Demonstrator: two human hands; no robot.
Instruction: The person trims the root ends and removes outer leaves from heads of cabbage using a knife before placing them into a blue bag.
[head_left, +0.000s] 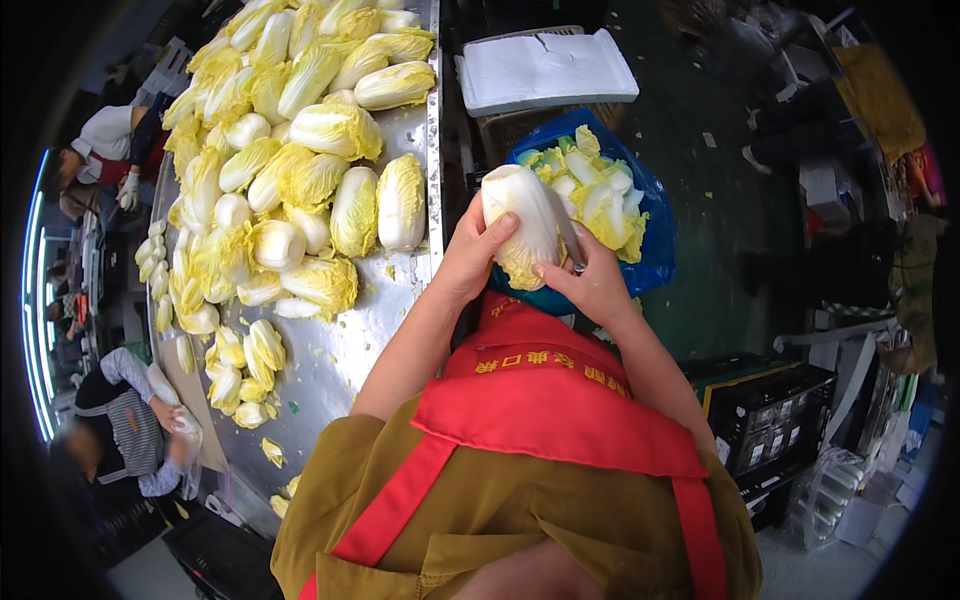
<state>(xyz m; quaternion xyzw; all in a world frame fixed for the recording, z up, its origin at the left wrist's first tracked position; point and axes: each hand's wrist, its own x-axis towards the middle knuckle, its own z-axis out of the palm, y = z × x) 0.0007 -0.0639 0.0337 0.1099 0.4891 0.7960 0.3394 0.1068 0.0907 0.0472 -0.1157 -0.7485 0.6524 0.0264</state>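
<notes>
A napa cabbage (523, 217) with a white, cut base is held in front of my red apron. My left hand (476, 247) grips it from the left, thumb across its side. In my right hand (589, 277) is a knife (564, 223), its blade lying along the cabbage's right side; the right thumb touches the leafy lower end. Beneath and beyond them, a blue plastic bag (658, 196) stands open with loose cabbage leaves (596, 184) inside. The handle of the knife is mostly hidden by my fingers.
A metal table (330, 390) on the left bears a large heap of napa cabbages (300, 172) and some small hearts (244, 371). A white foam lid (547, 69) rests on a crate beyond the bag. Co-workers (131, 427) stand across the table. Black crates (772, 420) are stacked at right.
</notes>
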